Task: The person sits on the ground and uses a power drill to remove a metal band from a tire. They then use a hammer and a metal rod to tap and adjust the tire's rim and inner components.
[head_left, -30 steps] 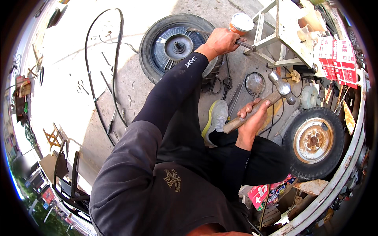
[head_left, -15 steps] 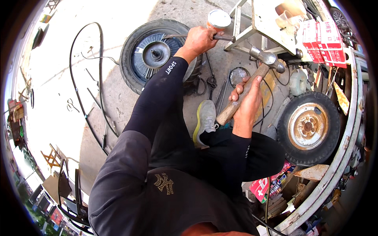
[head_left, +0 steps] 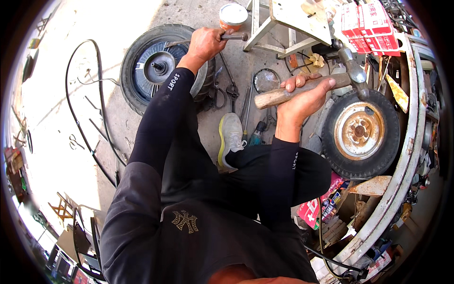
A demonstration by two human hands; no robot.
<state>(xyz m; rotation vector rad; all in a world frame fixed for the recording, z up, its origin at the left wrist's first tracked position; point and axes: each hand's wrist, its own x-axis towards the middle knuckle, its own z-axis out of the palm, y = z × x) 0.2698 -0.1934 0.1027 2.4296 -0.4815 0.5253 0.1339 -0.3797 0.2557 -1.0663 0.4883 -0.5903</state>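
My left hand [head_left: 205,46] is closed around a steel chisel [head_left: 234,36]. Its blunt end sticks out on the right, and its flat tip reaches over the rim of a wheel with a blue, finned hub [head_left: 141,75]. The tip's exact contact with the tyre is hard to make out. In my right hand [head_left: 302,102] is a hammer [head_left: 309,89], gripped by its wooden handle. The metal head is up and to the right, well apart from the chisel. The wheel lies on its side on the concrete, its axle pointing up.
A white-lidded tub [head_left: 233,15] stands beyond my left hand, beside a metal stand [head_left: 295,14]. Rightward lies a wheel with a rusty rim [head_left: 359,131]. Near my shoe [head_left: 231,137] are a wrench [head_left: 232,92], a teal power tool [head_left: 257,133] and a round dish [head_left: 266,81]. A black hose [head_left: 100,90] curves leftward.
The hammer has swung right, away from the chisel's end, and its handle now lies flatter. My left hand stays on the chisel over the wheel. The whole view has shifted somewhat.
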